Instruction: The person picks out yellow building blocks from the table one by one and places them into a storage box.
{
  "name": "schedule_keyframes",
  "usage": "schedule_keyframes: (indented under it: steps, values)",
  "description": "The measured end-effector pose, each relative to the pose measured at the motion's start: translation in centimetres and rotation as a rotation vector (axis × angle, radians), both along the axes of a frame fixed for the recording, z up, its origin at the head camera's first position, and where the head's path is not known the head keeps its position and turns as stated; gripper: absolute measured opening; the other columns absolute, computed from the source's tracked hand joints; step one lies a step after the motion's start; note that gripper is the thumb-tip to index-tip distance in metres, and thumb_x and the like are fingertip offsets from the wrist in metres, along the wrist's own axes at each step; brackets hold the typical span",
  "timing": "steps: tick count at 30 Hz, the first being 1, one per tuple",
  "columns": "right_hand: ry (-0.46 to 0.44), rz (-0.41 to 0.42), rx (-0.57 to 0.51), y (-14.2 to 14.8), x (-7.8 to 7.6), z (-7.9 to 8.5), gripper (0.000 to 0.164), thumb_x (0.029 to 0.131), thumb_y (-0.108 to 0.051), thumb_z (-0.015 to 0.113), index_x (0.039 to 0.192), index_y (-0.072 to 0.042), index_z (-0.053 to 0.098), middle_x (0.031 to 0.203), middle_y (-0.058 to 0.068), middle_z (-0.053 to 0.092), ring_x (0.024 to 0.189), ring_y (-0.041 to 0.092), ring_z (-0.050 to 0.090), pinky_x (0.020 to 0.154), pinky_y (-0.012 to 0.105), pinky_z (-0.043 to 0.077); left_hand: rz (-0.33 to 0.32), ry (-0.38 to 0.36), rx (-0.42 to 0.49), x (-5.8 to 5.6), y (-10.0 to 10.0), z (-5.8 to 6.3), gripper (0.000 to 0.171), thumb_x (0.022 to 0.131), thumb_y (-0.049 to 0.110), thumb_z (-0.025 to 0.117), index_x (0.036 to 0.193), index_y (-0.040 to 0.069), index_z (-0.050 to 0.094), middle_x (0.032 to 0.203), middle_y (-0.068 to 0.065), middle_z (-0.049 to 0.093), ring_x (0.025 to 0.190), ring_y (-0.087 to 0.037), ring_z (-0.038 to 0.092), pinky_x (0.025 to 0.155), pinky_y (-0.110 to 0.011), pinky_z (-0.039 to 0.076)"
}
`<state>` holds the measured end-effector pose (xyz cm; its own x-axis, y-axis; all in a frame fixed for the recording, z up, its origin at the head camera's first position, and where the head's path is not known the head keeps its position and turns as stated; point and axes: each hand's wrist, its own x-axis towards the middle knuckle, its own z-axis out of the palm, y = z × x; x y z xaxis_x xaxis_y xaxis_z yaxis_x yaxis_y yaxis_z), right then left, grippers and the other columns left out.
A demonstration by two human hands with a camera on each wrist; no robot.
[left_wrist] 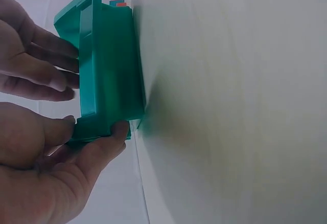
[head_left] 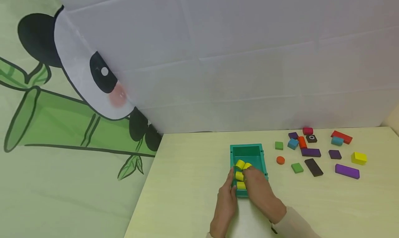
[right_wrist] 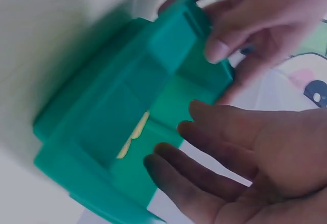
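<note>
A teal plastic box stands on the table, with several small yellow blocks inside. My left hand grips the box's left side, thumb at the rim and fingers along the outer wall; the left wrist view shows this left hand at one corner. My right hand is over the box's right side, its fingertips down among the yellow blocks. In the right wrist view the right hand has loosely extended fingers and no block is seen in them. Only slivers of yellow blocks show there.
Right of the box lie loose coloured blocks: a green square, an orange disc, a black bar, a purple bar, a yellow block and several others. A white cloth with a panda print hangs behind the table.
</note>
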<state>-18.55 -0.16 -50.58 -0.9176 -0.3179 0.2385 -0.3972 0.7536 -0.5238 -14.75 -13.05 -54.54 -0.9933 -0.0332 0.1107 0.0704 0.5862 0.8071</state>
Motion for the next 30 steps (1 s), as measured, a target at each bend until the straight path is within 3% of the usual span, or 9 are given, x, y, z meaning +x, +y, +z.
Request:
schedule_keyframes:
  steps: [4,10,15,21,27,30]
  values:
    - [0.008,-0.016,-0.064,0.6,0.5,1.4,0.021,0.075,0.002,0.068,0.096,0.000,0.063,0.096,0.010,0.061,0.087,0.024,0.056,0.074,0.040,0.054,-0.011,0.021,-0.006,0.3,-0.3,-0.1,0.062,0.092,-0.001,0.047,0.144,0.025,0.023,0.141,0.005,0.032,0.123,-0.011,0.031,0.101,-0.038,0.036]
    - [0.061,-0.075,-0.107,2.8,0.4,2.6,0.027,0.077,-0.005,0.071,0.103,-0.003,0.064,0.109,0.013,0.059,0.103,0.030,0.052,0.085,0.049,0.050,-0.021,-0.004,-0.005,0.7,-0.6,-0.1,0.062,0.093,0.002,0.047,0.144,0.025,0.022,0.142,0.005,0.030,0.124,-0.010,0.029,0.102,-0.036,0.034]
    - [0.064,-0.169,-0.134,5.4,0.0,3.2,0.029,0.081,-0.008,0.068,0.109,-0.005,0.061,0.117,0.016,0.055,0.107,0.035,0.050,0.084,0.054,0.049,-0.026,-0.032,0.006,1.0,-0.9,-0.1,0.062,0.094,0.003,0.047,0.144,0.028,0.020,0.142,0.008,0.027,0.125,-0.008,0.026,0.103,-0.034,0.032]
    - [0.088,-0.265,-0.150,8.6,-0.4,3.5,0.031,0.081,-0.007,0.068,0.111,-0.004,0.060,0.116,0.019,0.056,0.106,0.039,0.048,0.081,0.058,0.048,-0.033,-0.040,0.003,1.3,-1.4,-0.2,0.062,0.094,0.004,0.046,0.144,0.029,0.020,0.142,0.007,0.026,0.125,-0.008,0.026,0.104,-0.033,0.031]
    - [0.134,-0.330,-0.151,11.8,-0.3,3.2,0.030,0.080,-0.004,0.068,0.109,-0.001,0.061,0.109,0.021,0.058,0.094,0.039,0.053,0.070,0.057,0.051,-0.047,-0.041,0.007,1.7,-1.7,-0.3,0.062,0.094,0.003,0.046,0.144,0.029,0.019,0.143,0.007,0.026,0.126,-0.008,0.025,0.104,-0.034,0.031]
    - [0.130,-0.360,-0.152,13.4,-0.2,2.9,0.029,0.080,-0.003,0.066,0.108,0.001,0.060,0.109,0.023,0.057,0.097,0.041,0.051,0.074,0.059,0.049,-0.057,-0.029,0.006,1.9,-1.9,-0.3,0.062,0.094,0.002,0.046,0.144,0.028,0.019,0.143,0.006,0.027,0.126,-0.010,0.026,0.103,-0.035,0.032]
